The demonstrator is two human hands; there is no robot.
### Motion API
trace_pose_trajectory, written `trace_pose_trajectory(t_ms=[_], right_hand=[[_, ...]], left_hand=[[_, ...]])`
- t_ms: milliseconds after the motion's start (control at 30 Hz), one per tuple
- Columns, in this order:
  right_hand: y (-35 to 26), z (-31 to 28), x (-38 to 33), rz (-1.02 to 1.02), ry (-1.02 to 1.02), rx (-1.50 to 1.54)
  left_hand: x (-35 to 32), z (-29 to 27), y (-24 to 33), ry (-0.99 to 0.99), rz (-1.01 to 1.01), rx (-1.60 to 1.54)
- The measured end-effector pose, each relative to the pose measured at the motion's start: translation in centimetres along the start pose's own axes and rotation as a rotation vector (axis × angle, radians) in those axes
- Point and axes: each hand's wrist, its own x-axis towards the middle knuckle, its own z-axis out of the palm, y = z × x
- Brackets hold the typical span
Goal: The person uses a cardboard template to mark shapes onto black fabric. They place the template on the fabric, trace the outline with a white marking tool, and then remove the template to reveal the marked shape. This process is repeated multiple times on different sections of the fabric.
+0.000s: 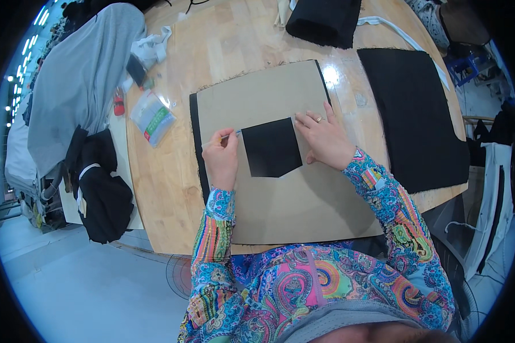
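Note:
A beige card sheet [286, 211] lies over black cloth [195, 123], which shows along its side edges. Near the sheet's middle is a black pocket-shaped panel [272, 148] with a pointed lower edge. I cannot tell whether it is a piece lying on top or an opening in the card. My left hand [220, 157] pinches a thin pen-like tool [225, 138], its tip at the panel's upper left corner. Flat on the card, my right hand [325, 136] has its fingers outstretched beside the panel's upper right edge, holding nothing.
A cut black fabric piece [415, 114] lies to the right, and folded black cloth [325, 23] at the back. On the left are a plastic packet [153, 117], a small red object [118, 102], grey draped cloth [80, 74] and bundled black fabric [104, 188].

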Motion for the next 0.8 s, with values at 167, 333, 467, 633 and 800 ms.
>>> trace_pose_trajectory(t_ms=[167,333,467,633,800], right_hand=[[0.0,0.2,0.0,0.0,0.008,-0.005],[-0.1,0.1,0.0,0.001,0.004,-0.011],[-0.1,0.0,0.0,-0.003,0.002,-0.017],[0.0,0.1,0.0,0.0,-0.005,-0.022],[-0.1,0.2,0.1,-0.003,-0.006,-0.032]], left_hand=[[0.0,0.3,0.9,-0.012,-0.009,0.033],[0.1,0.5,0.6,0.013,0.054,0.123],[0.3,0.1,-0.4,0.034,0.008,0.057],[0.2,0.2,-0.1,-0.007,0.011,0.088],[-0.4,0.0,1.0,-0.016,0.064,0.224]])
